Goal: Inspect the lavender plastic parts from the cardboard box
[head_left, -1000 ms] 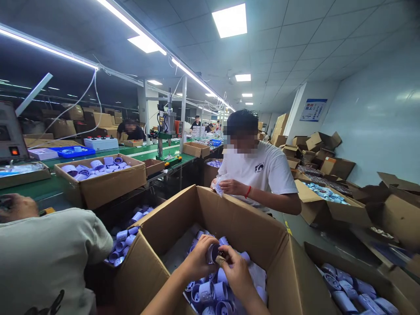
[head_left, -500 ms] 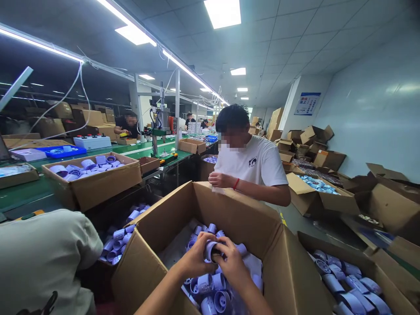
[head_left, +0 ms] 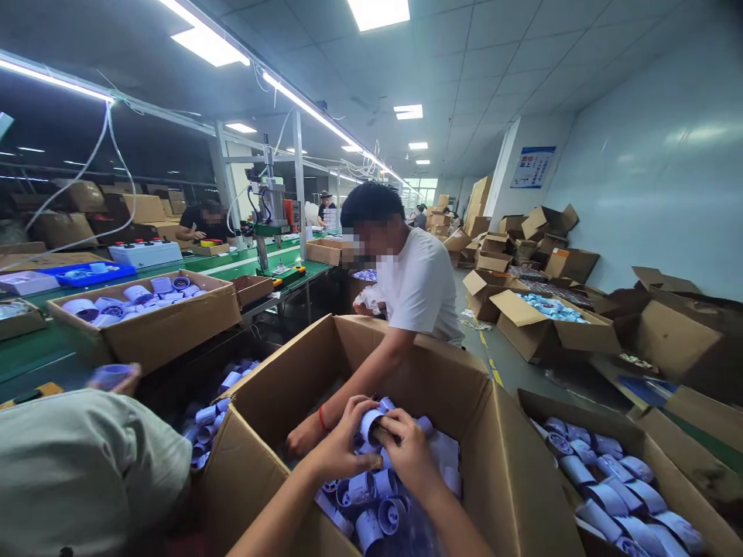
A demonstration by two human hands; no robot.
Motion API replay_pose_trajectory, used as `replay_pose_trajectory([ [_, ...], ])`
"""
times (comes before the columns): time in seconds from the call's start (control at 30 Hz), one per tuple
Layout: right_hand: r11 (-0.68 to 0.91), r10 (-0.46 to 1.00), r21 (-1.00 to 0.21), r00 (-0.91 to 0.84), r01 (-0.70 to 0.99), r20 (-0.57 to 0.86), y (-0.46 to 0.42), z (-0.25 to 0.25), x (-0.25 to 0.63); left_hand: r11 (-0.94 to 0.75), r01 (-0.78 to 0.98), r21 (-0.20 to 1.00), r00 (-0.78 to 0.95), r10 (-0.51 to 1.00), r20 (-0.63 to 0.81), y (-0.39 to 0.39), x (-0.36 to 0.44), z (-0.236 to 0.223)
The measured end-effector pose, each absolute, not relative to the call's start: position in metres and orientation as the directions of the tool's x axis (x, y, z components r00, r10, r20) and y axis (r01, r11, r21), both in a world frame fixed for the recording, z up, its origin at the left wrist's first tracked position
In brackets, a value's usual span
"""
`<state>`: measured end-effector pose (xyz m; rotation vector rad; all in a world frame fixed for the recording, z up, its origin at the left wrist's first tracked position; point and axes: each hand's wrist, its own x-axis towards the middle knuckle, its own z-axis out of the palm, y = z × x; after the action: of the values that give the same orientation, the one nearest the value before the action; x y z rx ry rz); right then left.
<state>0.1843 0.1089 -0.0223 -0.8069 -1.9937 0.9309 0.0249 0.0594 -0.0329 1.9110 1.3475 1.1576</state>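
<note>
A short lavender plastic cylinder (head_left: 370, 425) is held between my hands above the open carton. My left hand (head_left: 344, 441) curves round its left side, fingers over the top and thumb underneath. My right hand (head_left: 408, 450) is closed at the cylinder's open end, with fingertips at the rim and partly hidden inside. Below lie several similar lavender cylinders (head_left: 390, 514), heaped in the large cardboard box (head_left: 514, 456). A co-worker's forearm (head_left: 363, 377), with a red wristband, reaches into the box left of my hands.
More lavender parts fill a carton (head_left: 174, 329) on the green bench and another box (head_left: 630, 480) at right. A person's grey sleeve (head_left: 87, 472) is close at left. A press machine (head_left: 270, 209) stands on the bench; stacked cartons (head_left: 572, 263) line the wall.
The co-worker has leaned down and put one arm into the box. At left, another hand with a lavender part has appeared. My hands still hold the cylinder; the view has shifted slightly.
</note>
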Motion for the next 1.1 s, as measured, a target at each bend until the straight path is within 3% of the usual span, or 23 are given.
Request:
replay_pose_trajectory([
  [0.17, 0.548, 0.796, -0.809, -0.43, 0.212, 0.427, 0.104, -0.025, 0.182, -0.263, 0.473, 0.841, 0.046, 0.961, 0.274, 0.06, 0.028, -0.03],
  [0.37, 0.537, 0.814, -0.804, -0.408, 0.258, 0.413, 0.099, -0.024, 0.182, -0.26, 0.411, 0.874, 0.04, 0.963, 0.268, 0.063, 0.026, -0.032],
  [0.77, 0.58, 0.798, -0.727, -0.436, 0.368, 0.416, 0.097, -0.023, 0.181, -0.348, 0.33, 0.877, 0.132, 0.937, 0.323, 0.066, 0.024, -0.028],
  [1.1, 0.623, 0.76, -0.662, -0.526, 0.418, 0.383, 0.092, -0.009, 0.185, -0.254, 0.302, 0.919, 0.2, 0.959, 0.2, 0.068, 0.022, -0.031],
])
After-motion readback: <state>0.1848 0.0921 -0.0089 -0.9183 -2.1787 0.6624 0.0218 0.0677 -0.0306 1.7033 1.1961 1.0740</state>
